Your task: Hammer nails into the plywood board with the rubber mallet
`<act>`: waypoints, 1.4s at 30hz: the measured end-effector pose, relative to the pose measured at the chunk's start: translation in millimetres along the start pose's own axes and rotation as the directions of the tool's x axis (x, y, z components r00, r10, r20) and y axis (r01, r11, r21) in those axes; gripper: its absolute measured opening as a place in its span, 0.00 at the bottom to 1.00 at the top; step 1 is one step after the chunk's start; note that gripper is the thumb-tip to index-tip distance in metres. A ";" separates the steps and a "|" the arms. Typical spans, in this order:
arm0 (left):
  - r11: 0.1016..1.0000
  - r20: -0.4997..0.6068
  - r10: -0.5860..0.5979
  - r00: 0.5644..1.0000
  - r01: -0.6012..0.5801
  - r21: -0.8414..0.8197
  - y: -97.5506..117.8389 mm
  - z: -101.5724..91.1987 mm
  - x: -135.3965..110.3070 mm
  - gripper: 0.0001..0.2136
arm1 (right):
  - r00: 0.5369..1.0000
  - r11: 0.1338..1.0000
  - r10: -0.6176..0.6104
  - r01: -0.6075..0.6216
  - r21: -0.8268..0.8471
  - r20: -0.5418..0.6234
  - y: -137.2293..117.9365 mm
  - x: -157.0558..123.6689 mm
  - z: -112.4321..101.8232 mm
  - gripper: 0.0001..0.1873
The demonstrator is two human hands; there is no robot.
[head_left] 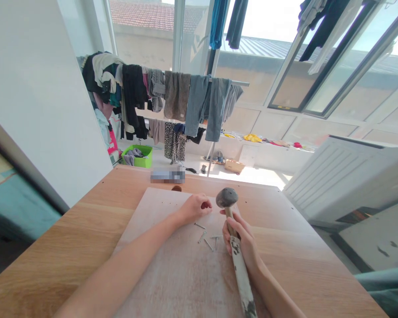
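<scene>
A pale wooden board lies on a wooden table. My right hand is closed around the handle of a hammer, whose round grey head is raised over the board. My left hand rests on the board just left of the hammer head, fingers curled in a pinch; what they pinch is too small to make out. Several loose nails lie on the board between my two hands.
Beyond the table's far edge stands a clothes rack full of hanging laundry, with a green basket on the floor. A white wall is on the left, a white radiator-like panel on the right.
</scene>
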State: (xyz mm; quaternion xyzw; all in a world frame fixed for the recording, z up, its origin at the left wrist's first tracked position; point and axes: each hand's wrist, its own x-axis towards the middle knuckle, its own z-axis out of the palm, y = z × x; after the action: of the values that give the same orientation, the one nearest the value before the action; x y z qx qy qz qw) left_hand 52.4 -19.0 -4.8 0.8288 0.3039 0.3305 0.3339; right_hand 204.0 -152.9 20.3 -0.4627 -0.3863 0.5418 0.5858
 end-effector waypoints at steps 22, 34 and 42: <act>0.999 0.013 0.028 1.000 -0.028 0.032 4.6 -2.3 0.3 0.04 | 0.995 0.992 0.092 -0.087 -0.096 0.049 -1.7 -0.9 3.1 0.32; 0.999 0.013 0.032 0.999 -0.032 0.016 3.9 -2.3 0.2 0.02 | 0.996 0.996 0.068 -0.065 -0.067 0.059 2.8 0.7 -0.5 0.28; 0.989 0.267 -0.024 0.963 -0.017 0.148 19.7 -40.4 -4.3 0.09 | 1.000 1.000 0.010 -0.010 0.004 -0.013 1.2 1.7 -0.7 0.25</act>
State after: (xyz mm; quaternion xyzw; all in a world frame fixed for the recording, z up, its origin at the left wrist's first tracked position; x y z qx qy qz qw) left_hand 25.0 -19.5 31.2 0.8879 0.2813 0.1912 0.3098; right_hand 204.5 -151.3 18.9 -0.4670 -0.3791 0.5426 0.5863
